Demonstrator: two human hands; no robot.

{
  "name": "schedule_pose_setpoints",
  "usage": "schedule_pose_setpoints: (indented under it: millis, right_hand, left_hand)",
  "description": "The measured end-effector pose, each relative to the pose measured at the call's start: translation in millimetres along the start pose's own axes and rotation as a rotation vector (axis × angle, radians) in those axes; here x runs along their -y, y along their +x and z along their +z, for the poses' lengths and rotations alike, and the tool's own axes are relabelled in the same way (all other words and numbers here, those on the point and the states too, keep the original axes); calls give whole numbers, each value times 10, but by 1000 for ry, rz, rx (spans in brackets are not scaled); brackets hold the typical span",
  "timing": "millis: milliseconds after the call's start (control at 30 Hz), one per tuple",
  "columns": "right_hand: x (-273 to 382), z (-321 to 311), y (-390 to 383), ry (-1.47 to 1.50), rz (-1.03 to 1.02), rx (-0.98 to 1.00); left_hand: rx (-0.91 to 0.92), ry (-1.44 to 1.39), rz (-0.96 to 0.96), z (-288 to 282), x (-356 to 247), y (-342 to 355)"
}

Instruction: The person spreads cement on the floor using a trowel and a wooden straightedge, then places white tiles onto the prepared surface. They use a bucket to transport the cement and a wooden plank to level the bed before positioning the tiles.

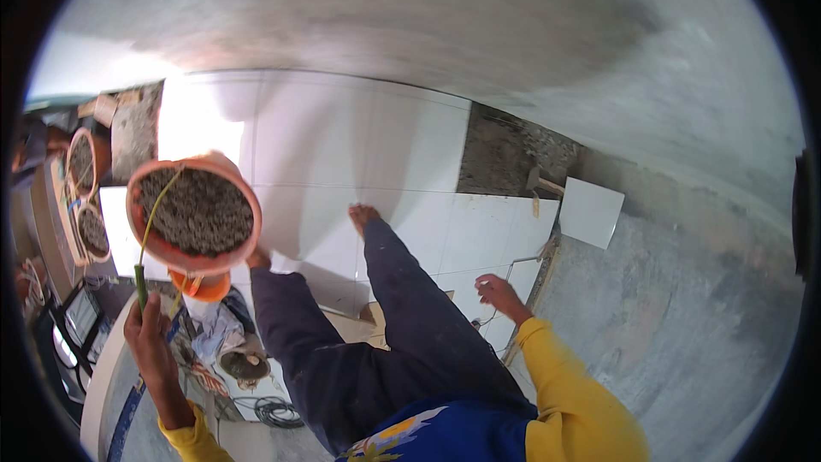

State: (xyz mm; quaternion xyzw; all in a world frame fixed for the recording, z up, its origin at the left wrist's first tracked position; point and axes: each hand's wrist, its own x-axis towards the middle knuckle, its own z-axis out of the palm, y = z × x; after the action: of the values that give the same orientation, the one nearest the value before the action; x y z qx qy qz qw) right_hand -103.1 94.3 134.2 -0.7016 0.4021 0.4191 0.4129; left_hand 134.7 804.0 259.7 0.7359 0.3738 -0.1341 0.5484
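My left hand (152, 338) grips the green sleeve (142, 287) on the yellow handle of an orange bucket (192, 214) full of coarse grey mixture, held at the left beside my leg. My right hand (498, 291) hangs open at the right with nothing in it, over white floor tiles (308, 133). Beneath the bucket shows another orange object (205, 289), partly hidden. My bare feet stand on the tiles.
More filled buckets (83, 162) and a person (32, 141) are at far left. A wall rises along the top. At right lie a loose tile (590, 214), a hammer (539, 181) and bare concrete (658, 316). Coiled cable (278, 413) and cloths (214, 329) lie lower left.
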Motion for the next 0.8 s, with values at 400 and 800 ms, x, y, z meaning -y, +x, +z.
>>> schedule_pose_setpoints:
  millis: [400, 800]
  right_hand:
    - [-3922, -2706, -2019, -681, -19, -351]
    - [-5522, -2495, -1750, 293, 441, -142]
  left_hand:
    - [128, -285, -328, 2406, 450, -2129]
    - [-33, -226, -320, 4437, 1733, -3691]
